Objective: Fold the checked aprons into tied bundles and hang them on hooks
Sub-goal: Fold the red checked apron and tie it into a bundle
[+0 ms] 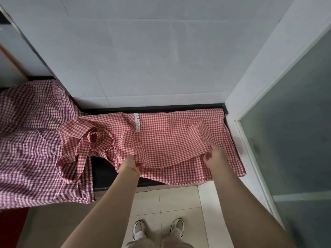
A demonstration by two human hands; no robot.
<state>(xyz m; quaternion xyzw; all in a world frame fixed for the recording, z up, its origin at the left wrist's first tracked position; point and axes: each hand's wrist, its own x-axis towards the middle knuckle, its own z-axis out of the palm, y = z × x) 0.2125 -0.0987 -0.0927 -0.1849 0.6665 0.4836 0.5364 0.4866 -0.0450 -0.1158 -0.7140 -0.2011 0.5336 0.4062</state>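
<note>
A red-and-white checked apron [161, 136] lies spread across a black counter [102, 169], with a white lace strip near its far edge and its straps bunched at the left. My left hand [130, 162] grips the apron's near edge at the middle. My right hand [214, 155] pinches a lifted fold of the same edge further right. The raised fabric arcs between both hands above a lower layer. A darker purple-red checked apron [34, 140] lies crumpled on the counter to the left, partly under the red apron's straps.
A white wall [143, 59] rises directly behind the counter. A frosted glass door with a white frame [286, 140] stands at the right. Pale floor tiles and my shoes [158, 228] show below. No hooks are in view.
</note>
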